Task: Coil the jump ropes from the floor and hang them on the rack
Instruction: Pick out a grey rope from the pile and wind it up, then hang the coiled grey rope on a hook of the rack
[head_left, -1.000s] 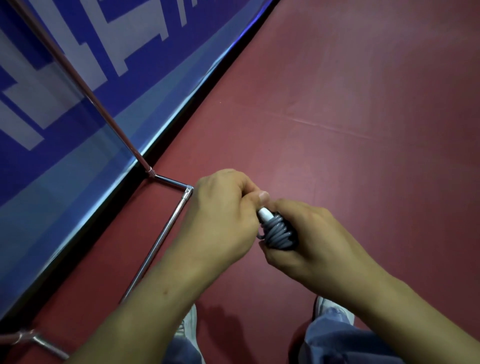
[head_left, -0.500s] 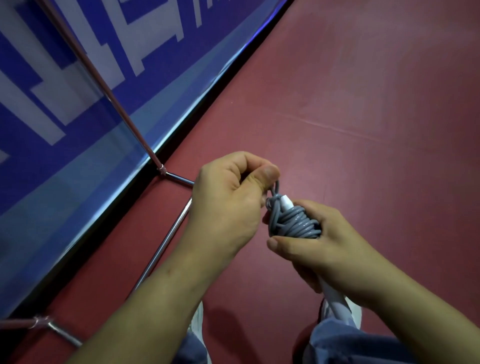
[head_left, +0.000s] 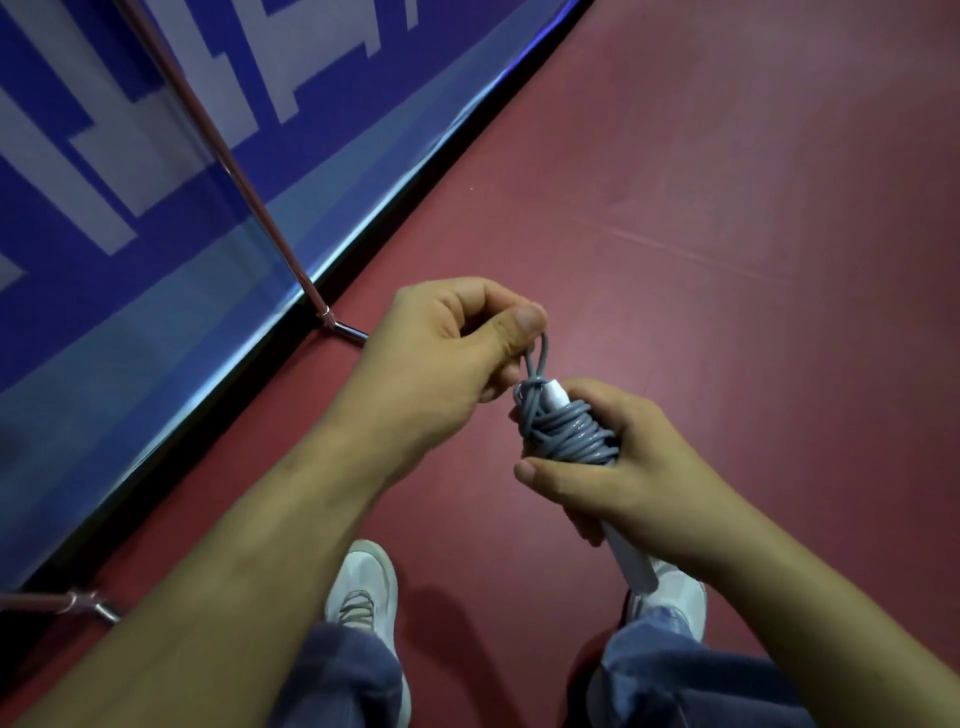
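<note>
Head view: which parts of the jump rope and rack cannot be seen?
Head view, all:
Middle of the jump rope handles: hidden by the right hand.
Tip of the rope loop: under the thumb of the left hand.
Top of the rack: cut by the upper edge.

Two hands are showing: one left hand (head_left: 447, 358) and one right hand (head_left: 644, 467). One grey jump rope (head_left: 566, 434) is showing, wound into one bundle. Two white shoes (head_left: 363, 582), one metal rack (head_left: 256, 208) and one blue banner (head_left: 130, 130) are also showing.
</note>
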